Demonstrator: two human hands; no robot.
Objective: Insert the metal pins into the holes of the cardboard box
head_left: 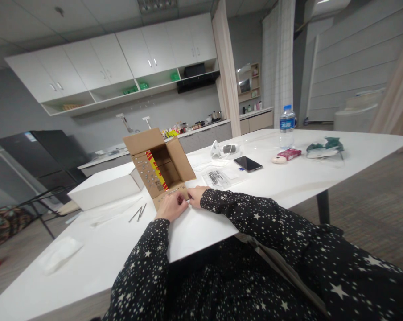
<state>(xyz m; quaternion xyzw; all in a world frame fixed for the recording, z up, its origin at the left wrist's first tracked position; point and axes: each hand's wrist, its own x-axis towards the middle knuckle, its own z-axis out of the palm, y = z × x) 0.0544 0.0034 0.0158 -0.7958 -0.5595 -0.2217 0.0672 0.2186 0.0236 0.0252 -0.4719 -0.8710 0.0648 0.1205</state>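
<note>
Working at cardboard box [161, 167] front flap | left hand [170, 207] and right hand [196, 195] pinch something tiny together, unidentifiable | box open, flaps up | white box [104, 189] beside it, closed

Layout on the desk [288, 183]: open carton [159, 167] near the front edge, box [103, 189] just left of it, phone [248, 163] to its right, bottle [287, 126] behind the phone, and what may be two rods [137, 213] before the box.
</note>
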